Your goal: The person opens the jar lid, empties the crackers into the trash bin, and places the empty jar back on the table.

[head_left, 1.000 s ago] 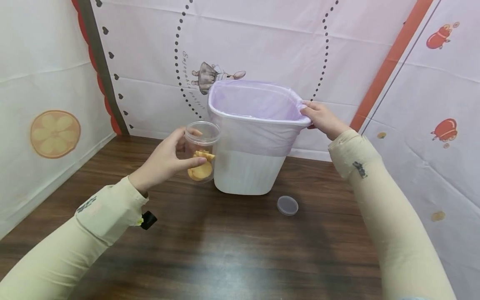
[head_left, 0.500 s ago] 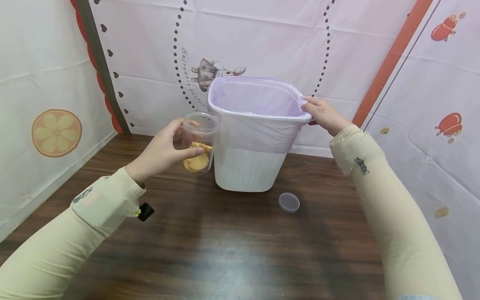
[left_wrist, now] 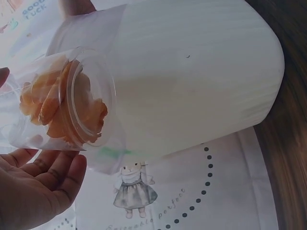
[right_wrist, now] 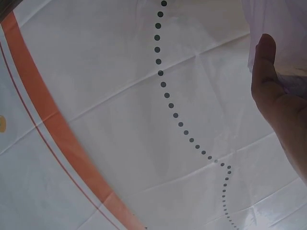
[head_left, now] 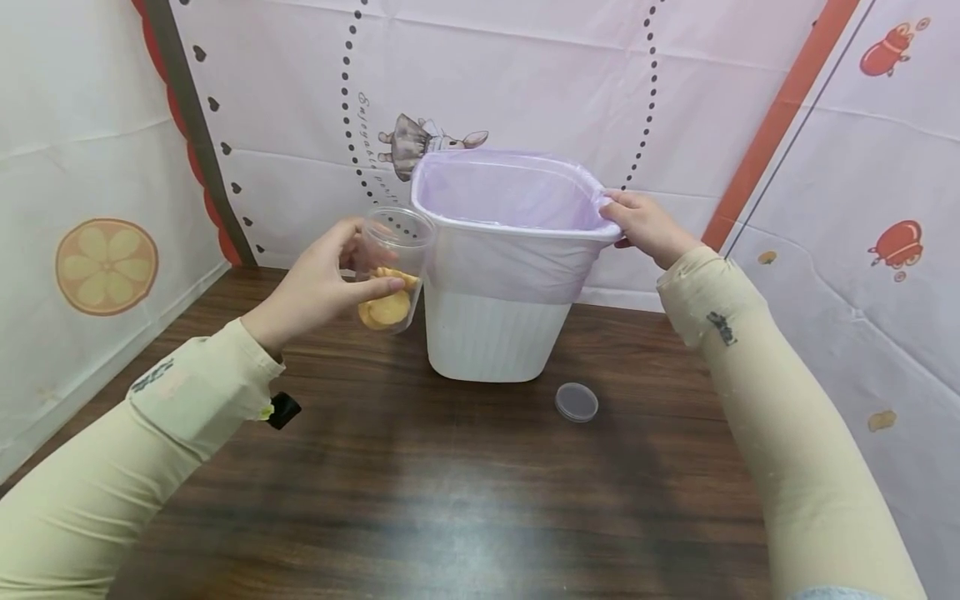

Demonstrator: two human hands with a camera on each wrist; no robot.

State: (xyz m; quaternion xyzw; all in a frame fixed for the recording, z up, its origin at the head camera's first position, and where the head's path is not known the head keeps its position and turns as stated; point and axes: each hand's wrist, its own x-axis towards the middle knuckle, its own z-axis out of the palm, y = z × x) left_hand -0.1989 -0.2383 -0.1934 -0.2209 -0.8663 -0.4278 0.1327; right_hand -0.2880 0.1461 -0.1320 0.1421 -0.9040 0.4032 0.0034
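My left hand (head_left: 318, 279) grips a clear plastic jar (head_left: 397, 242) with no lid on, tilted slightly to the right and held above the table. Several yellow-orange chips (head_left: 387, 307) lie in its lower part; the left wrist view shows the chips (left_wrist: 57, 98) through the jar's base. Right beside the jar stands a white trash can (head_left: 495, 337), lined with a thin purple bag (head_left: 510, 196) folded over its rim. My right hand (head_left: 648, 227) pinches the bag and rim at the can's right corner. In the right wrist view, only part of that hand (right_wrist: 273, 91) shows.
A round clear lid (head_left: 577, 402) lies on the dark wood table (head_left: 420, 500), to the right of the can's base. Behind the can hangs a printed white cloth (head_left: 510, 75), and more cloth covers the left and right sides. A black strap end (head_left: 283, 410) hangs from my left sleeve.
My left hand has raised the jar a little and shifted it left, and the jar leans more toward the can. The right hand keeps its hold on the can's corner.
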